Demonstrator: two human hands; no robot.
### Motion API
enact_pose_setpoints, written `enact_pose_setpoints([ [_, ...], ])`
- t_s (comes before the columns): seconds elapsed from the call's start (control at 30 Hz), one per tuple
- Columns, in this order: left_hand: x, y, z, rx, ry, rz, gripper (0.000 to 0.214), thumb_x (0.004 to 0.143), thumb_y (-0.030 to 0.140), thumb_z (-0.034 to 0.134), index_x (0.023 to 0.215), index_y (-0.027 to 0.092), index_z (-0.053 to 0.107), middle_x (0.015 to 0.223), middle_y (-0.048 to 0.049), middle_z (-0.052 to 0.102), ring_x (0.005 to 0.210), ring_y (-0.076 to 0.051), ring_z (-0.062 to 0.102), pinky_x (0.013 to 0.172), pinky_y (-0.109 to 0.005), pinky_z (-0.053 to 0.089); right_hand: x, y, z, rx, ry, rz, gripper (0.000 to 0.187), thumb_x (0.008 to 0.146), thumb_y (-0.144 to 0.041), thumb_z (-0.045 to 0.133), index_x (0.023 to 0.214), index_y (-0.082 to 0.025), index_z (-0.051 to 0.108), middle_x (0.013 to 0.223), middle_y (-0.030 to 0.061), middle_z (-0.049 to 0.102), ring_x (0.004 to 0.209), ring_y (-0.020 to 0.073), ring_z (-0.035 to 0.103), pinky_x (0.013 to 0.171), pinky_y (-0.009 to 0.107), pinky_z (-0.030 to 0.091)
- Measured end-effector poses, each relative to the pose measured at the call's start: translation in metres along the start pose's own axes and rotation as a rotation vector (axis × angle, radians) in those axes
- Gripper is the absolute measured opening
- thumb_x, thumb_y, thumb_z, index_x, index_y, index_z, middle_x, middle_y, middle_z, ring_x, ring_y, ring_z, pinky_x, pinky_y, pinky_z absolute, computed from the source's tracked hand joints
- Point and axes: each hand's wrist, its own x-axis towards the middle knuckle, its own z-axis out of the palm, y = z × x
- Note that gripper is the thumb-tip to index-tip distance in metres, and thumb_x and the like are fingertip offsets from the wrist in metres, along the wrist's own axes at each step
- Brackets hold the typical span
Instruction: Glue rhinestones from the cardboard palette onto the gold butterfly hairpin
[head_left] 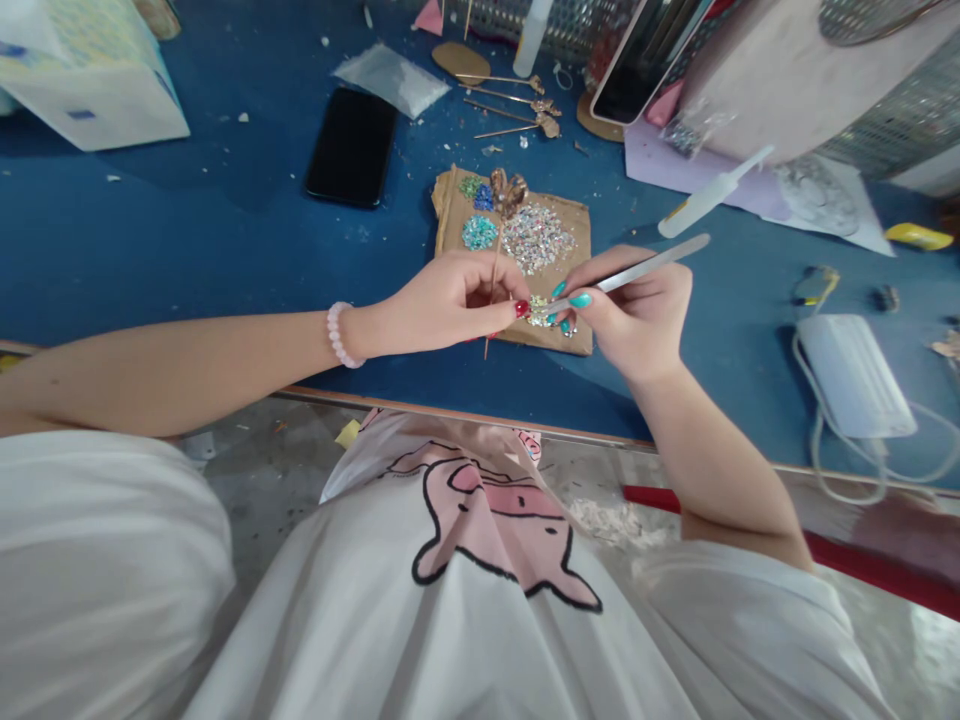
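Observation:
My left hand (pixel 457 305) is closed in a pinch on a thin gold hairpin stick (pixel 493 275) with a small sparkly ornament (pixel 538 310) at its tip. My right hand (pixel 637 310) grips metal tweezers (pixel 637 270), whose tips meet the ornament between both hands. Below them lies a piece of brown cardboard (pixel 574 215) carrying piles of silver rhinestones (pixel 536 238), teal ones (pixel 479 233), and small green and blue heaps.
On the blue table (pixel 187 250): a black phone (pixel 352 147), a white box (pixel 82 70) at far left, finished gold hairpins (pixel 510 105), a glue applicator (pixel 709 195), a face mask (pixel 855 375) at right, and a tablet (pixel 645 55) leaning at the back.

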Motion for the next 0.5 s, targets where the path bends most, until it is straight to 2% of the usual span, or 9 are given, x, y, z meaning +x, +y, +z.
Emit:
enact_pose_setpoints([
  [0.17,-0.0004,0.0005,0.0002,-0.03,-0.006,0.019,0.01,0.082,0.007,0.063,0.083,0.017,0.065,0.065,0.0058,0.061,0.051,-0.005,0.053,0.052,-0.018,0.045,0.0019,-0.0045,0.0033,0.06,0.002,-0.051,0.026,0.089,-0.049,0.076,0.083,-0.023,0.074,0.065,-0.0029,0.07,0.049,0.0066,0.062,0.042,0.02,0.045],
  [0.33,0.0,0.0017,0.0,-0.019,-0.003,0.006,0.01,0.081,0.008,0.063,0.082,0.018,0.064,0.064,0.0062,0.06,0.052,-0.005,0.052,0.052,-0.018,0.044,0.0017,-0.0043,0.0032,0.02,0.017,-0.024,0.034,0.086,-0.056,0.076,0.079,-0.023,0.073,0.063,-0.0027,0.07,0.047,0.0067,0.061,0.041,0.02,0.045],
  [0.5,0.0001,-0.0012,-0.0003,-0.021,-0.005,0.052,0.008,0.081,0.009,0.064,0.081,0.017,0.064,0.065,0.0055,0.061,0.054,-0.005,0.054,0.053,-0.017,0.044,0.0005,-0.0048,0.0032,0.018,0.016,-0.024,0.032,0.087,-0.054,0.076,0.081,-0.022,0.073,0.064,-0.0028,0.069,0.048,0.007,0.061,0.041,0.02,0.046],
])
